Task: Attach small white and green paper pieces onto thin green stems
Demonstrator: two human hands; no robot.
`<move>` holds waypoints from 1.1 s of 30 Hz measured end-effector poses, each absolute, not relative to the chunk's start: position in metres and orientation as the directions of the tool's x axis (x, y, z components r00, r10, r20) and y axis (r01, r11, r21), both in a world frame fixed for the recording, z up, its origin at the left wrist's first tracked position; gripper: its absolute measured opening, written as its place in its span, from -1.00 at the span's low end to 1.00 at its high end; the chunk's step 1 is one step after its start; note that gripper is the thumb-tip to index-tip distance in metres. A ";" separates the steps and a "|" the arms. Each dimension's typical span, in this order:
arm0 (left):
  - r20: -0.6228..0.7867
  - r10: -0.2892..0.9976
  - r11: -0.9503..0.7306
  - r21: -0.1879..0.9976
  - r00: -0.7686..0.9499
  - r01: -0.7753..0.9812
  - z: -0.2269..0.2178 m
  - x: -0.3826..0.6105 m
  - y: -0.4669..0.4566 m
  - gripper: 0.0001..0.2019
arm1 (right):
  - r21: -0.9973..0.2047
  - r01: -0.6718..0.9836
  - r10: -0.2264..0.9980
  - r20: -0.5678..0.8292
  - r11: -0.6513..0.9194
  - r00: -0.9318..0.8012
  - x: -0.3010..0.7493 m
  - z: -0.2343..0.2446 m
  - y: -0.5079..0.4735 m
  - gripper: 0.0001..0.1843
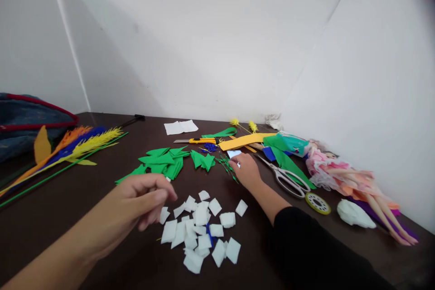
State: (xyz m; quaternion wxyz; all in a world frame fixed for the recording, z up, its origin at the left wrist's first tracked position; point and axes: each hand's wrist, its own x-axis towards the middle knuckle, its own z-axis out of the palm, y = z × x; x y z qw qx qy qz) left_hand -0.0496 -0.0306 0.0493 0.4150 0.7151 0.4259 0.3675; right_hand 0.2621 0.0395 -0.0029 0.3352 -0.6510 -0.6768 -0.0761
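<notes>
My left hand [139, 201] hovers at the left of a loose pile of small white paper squares [200, 230]. Its fingers are loosely curled and apart, with nothing visible in them. Farther forward, my right hand [247, 170] has its fingertips closed together by a bunch of thin green strips [227, 166]. What those fingertips hold, if anything, is hidden. Just beyond them lies a pale blue-white card [234, 154]. Cut green pieces [161, 161] are heaped past my left hand, with a smaller green group [203, 160] beside them.
A yellow cutter [200, 141] lies with its blade out. Scissors [288, 180], a tape roll [318, 203], a white lump [355, 214] and dolls [343, 167] are at the right. Fuzzy coloured stems [78, 147] and a dark bag [30, 122] sit left. A wall [204, 54] stands behind.
</notes>
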 end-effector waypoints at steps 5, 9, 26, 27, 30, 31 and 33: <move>0.002 0.906 -0.143 0.943 0.423 0.302 0.053 -0.025 -0.011 -0.71 | -0.345 0.930 0.873 0.485 0.129 0.059 0.270 0.006 0.030 -0.75; 0.036 0.938 -0.175 0.909 0.345 0.379 0.044 -0.024 -0.007 -0.70 | -0.357 0.921 0.924 0.382 0.156 -0.008 0.274 0.012 0.009 -0.83; 0.267 0.852 -0.522 0.505 0.451 0.687 0.031 -0.015 0.005 -0.78 | -0.330 0.776 0.843 0.181 0.538 -0.507 0.188 0.006 0.012 -0.85; 0.275 0.841 -0.538 0.509 0.465 0.672 0.029 -0.013 0.005 -0.79 | -0.337 0.777 0.847 0.201 0.532 -0.492 0.187 0.004 0.011 -0.89; 0.317 0.812 -0.579 0.548 0.491 0.603 0.021 -0.006 0.004 -0.85 | -0.417 0.763 0.865 0.326 0.493 -0.381 0.185 0.002 0.008 -0.92; 0.327 0.811 -0.578 0.576 0.485 0.578 0.019 -0.004 0.004 -0.86 | -0.475 0.746 0.876 0.364 0.467 -0.316 0.184 0.003 0.006 -0.92; 0.334 0.824 -0.552 0.654 0.457 0.517 0.015 0.000 0.004 -0.85 | -0.632 0.662 0.903 0.392 0.401 -0.173 0.180 0.007 0.002 -0.94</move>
